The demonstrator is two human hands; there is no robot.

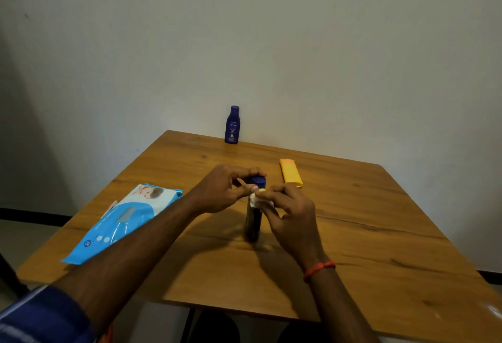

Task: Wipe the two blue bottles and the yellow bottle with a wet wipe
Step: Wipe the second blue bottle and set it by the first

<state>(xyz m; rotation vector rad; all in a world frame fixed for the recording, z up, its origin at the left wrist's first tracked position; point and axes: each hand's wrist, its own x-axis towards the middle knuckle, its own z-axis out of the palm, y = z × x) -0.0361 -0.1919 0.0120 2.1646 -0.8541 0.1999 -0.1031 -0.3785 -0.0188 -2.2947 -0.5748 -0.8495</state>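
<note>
A dark blue bottle [253, 223] stands upright in the middle of the wooden table [366, 234]. My left hand [222, 190] pinches its blue cap from the left. My right hand [290, 215] presses a small crumpled white wet wipe [258, 201] against the bottle's upper part, just below the cap. A second blue bottle [232, 125] stands upright at the table's far edge by the wall. The yellow bottle [290, 173] lies flat on the table, just beyond my right hand.
A blue and white pack of wet wipes [122, 220] lies flat on the left part of the table, under my left forearm's line. A plain wall rises behind the far edge. The table's near edge runs just in front of me.
</note>
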